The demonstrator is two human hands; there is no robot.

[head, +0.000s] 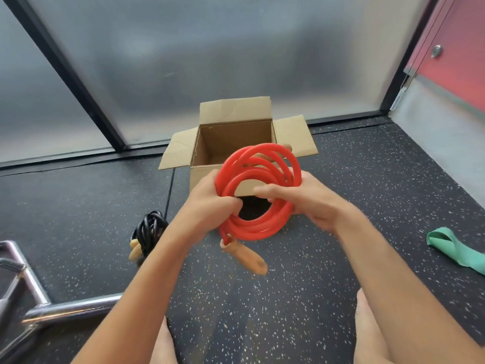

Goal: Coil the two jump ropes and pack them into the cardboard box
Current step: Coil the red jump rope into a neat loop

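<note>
2 jump ropes are counted, 1 red rope (pixel 252 229) and 1 black rope (pixel 149 227); 1 cardboard box (pixel 232 139) and 1 green band (pixel 452 248) are seen.

- Soft, bright daylight comes through the frosted glass panels (pixel 210 61) across the top of the frame.
- Shadows are faint, with one dark patch under the red rope (pixel 252 227) at centre.
- The metal bar (pixel 65 310) at lower left shows glare.
- Straight lines slant outward at the edges.
- The wooden handle (pixel 246 256) below centre is slightly blurred.
</note>
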